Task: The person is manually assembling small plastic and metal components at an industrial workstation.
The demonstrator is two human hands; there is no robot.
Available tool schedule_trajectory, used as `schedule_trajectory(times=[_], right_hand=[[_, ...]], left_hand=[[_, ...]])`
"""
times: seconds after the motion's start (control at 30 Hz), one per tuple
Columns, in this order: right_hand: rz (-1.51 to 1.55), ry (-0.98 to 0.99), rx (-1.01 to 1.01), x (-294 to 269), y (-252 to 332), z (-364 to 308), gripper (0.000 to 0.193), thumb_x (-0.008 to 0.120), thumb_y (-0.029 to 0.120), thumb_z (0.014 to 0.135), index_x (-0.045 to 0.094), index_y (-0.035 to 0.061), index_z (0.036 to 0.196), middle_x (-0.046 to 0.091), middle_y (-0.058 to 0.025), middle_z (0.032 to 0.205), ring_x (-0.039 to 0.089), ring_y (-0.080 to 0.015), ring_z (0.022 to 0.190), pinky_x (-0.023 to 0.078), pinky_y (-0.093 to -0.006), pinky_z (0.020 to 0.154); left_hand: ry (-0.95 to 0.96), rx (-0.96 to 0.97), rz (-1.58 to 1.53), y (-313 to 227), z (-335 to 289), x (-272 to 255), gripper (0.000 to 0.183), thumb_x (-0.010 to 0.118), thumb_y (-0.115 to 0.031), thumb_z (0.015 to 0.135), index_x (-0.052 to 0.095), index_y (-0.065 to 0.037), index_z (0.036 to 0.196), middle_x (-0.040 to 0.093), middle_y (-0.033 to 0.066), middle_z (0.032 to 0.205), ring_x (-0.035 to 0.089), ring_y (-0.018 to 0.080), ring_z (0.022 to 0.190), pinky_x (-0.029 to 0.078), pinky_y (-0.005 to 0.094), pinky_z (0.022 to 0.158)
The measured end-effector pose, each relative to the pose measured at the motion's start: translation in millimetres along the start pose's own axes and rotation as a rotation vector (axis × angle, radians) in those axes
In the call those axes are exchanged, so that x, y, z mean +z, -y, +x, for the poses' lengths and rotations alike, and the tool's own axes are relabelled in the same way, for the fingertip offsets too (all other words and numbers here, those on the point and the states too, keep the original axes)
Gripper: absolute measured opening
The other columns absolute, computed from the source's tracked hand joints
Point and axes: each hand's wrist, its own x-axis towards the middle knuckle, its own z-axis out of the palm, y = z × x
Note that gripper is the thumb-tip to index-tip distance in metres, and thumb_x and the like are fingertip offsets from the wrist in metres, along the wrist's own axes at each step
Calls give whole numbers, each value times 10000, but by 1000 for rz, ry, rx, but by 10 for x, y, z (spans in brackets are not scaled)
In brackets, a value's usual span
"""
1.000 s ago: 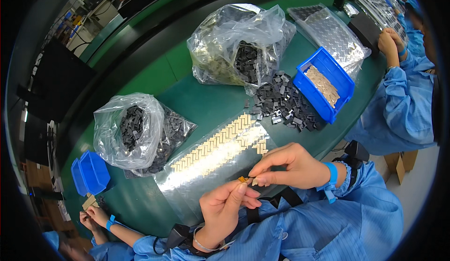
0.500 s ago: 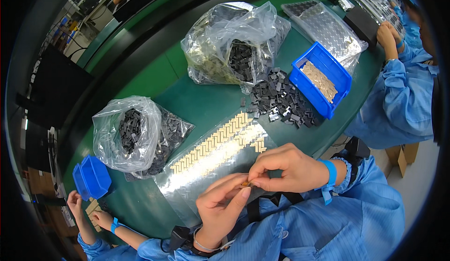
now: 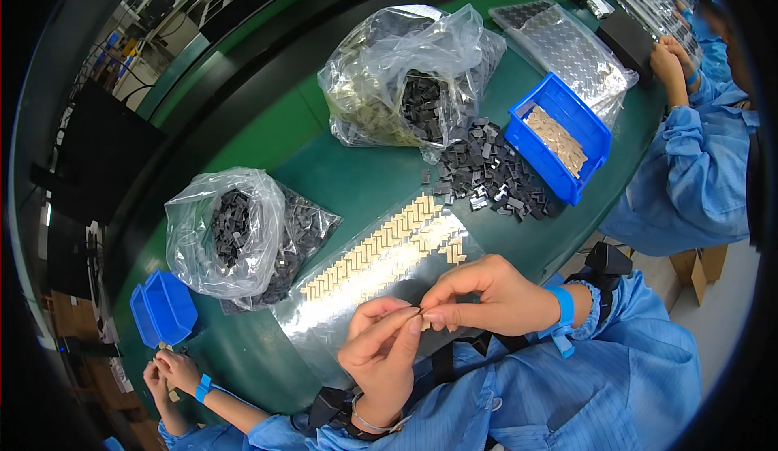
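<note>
Just above the near edge of the table, my left hand [image 3: 382, 346] and my right hand [image 3: 496, 295] meet fingertip to fingertip. Between the pinched thumbs and forefingers shows a small tan piece [image 3: 426, 324], mostly covered by the fingers. Beyond them lies a clear plastic sheet [image 3: 312, 336] bearing rows of tan L-shaped pieces [image 3: 369, 248], with a few looser ones at its right end. A heap of small black parts [image 3: 490, 167] is spread past the sheet's far right end.
Clear bags of black parts stand at the left [image 3: 235, 232] and at the back [image 3: 405, 78]. A blue bin [image 3: 559, 139] holds tan pieces; another blue bin [image 3: 164, 309] sits far left. A co-worker's hands [image 3: 174, 374] work beside it. Another person [image 3: 689, 143] sits at right.
Both my hands have stayed together but turned slightly, the left fingers closing more over the small piece. The co-worker's hands at lower left have come together.
</note>
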Motion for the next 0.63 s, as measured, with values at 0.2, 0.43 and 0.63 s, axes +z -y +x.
schedule_trajectory(times=[0.2,0.43,0.63], right_hand=[[30,-28,2,26,-12,-7,141,599,89,840,637,-15,927,635,-52,769,586,-79,714,482,-217,637],[-42,-52,-56,35,-32,-17,130,602,85,834,636,-17,907,641,-53,761,590,-80,706,482,-219,631],[-80,-91,-94,28,-58,-25,140,615,107,828,641,-7,907,650,-53,772,609,-89,733,497,-223,658]], left_hand=[[10,112,26,90,-28,-3,155,648,49,752,660,35,906,540,101,970,544,153,827,445,233,705],[16,-162,-352,76,-47,60,138,617,29,782,645,58,914,513,97,985,515,176,899,423,271,780],[48,-375,-677,43,-53,97,161,567,-50,843,634,62,937,481,85,1055,479,187,977,375,336,881]])
